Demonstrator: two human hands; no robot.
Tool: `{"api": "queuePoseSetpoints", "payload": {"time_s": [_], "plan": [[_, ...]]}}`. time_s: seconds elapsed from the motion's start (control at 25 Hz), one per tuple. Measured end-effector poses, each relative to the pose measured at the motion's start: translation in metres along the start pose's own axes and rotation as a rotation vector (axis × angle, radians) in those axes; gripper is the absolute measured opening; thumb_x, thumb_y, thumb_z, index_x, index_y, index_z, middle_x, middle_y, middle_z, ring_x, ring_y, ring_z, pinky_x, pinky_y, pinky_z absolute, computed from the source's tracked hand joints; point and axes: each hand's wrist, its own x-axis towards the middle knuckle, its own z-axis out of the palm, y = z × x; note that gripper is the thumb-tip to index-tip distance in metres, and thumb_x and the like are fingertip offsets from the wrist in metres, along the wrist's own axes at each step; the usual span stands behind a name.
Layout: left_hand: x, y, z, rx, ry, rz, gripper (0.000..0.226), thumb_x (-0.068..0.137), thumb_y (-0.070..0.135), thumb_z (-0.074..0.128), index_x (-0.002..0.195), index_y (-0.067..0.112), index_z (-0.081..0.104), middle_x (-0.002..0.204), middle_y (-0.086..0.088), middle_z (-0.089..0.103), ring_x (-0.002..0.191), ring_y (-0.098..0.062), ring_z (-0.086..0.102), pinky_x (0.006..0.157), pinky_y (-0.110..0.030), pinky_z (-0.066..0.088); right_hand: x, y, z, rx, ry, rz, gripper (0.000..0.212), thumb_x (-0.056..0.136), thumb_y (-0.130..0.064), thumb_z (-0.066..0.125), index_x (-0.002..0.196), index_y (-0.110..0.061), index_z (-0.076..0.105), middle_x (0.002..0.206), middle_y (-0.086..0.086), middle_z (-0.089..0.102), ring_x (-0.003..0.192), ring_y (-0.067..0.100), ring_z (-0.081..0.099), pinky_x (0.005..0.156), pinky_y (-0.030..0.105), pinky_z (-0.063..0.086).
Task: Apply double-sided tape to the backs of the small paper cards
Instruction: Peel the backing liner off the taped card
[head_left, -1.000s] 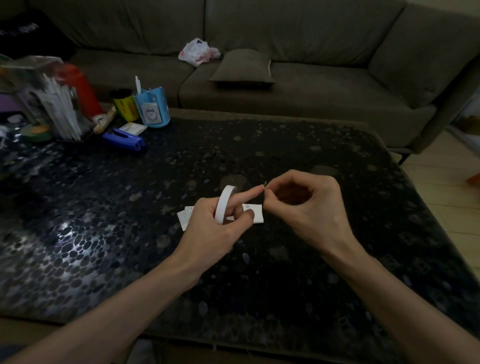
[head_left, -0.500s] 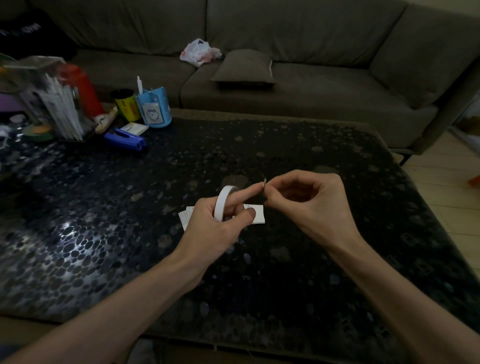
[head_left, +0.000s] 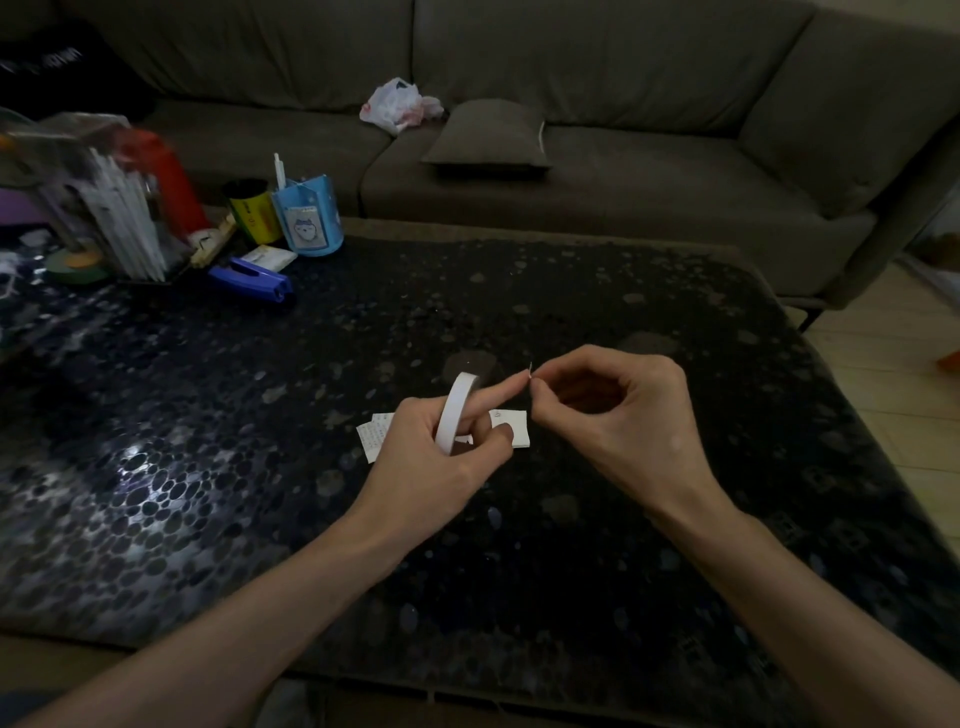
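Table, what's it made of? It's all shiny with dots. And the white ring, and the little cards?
The table looks like glass or polished stone; glossy, it mirrors light over a pebble pattern. The ring is a tape roll, likely paper-backed; thin, matte white. The cards are paper; flat, white, with writing.

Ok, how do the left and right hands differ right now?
The left hand grips the white tape roll; the right hand pinches only a tiny sliver, likely the tape's end. The left hand's index finger points straight out; the right hand's fingers are all curled. The left hand covers part of the paper cards; the right hand is off to their side. Both are held above the table.
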Motion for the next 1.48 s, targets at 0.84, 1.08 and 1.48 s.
{"api": "queuePoseSetpoints", "payload": {"time_s": [0.84, 1.08, 1.48], "plan": [[0.0016, 0.0003, 0.0027, -0.332, -0.072, -0.151, 0.038, 0.094, 0.018, 0.064, 0.126, 0.037, 0.074, 0.055, 0.010, 0.039, 0.046, -0.005, 0.032, 0.044, -0.016, 0.033, 0.0063, 0.0009, -0.0016, 0.483, -0.050, 0.249, 0.009, 0.090, -0.009, 0.076, 0.086, -0.017, 0.079, 0.082, 0.002, 0.079, 0.076, 0.014, 0.078, 0.069, 0.017, 0.058], [0.0024, 0.0013, 0.0012, -0.307, -0.056, -0.158, 0.041, 0.094, 0.016, 0.065, 0.127, 0.039, 0.072, 0.060, 0.004, 0.040, 0.048, -0.006, 0.033, 0.044, -0.017, 0.034, 0.0074, 0.0022, 0.0009, 0.574, -0.038, 0.270, 0.008, 0.093, -0.017, 0.075, 0.094, -0.013, 0.082, 0.089, 0.005, 0.081, 0.079, 0.021, 0.079, 0.070, 0.021, 0.059], [0.0002, 0.0052, 0.0039, 0.004, 0.006, 0.051, 0.054, 0.093, 0.013, 0.065, 0.126, 0.056, 0.067, 0.061, -0.009, 0.047, 0.051, -0.008, 0.042, 0.052, -0.020, 0.040, 0.0061, 0.0053, -0.0006, 0.518, -0.009, 0.252, 0.005, 0.090, -0.016, 0.078, 0.093, -0.012, 0.081, 0.086, 0.001, 0.081, 0.076, 0.016, 0.079, 0.067, 0.017, 0.058]]}}
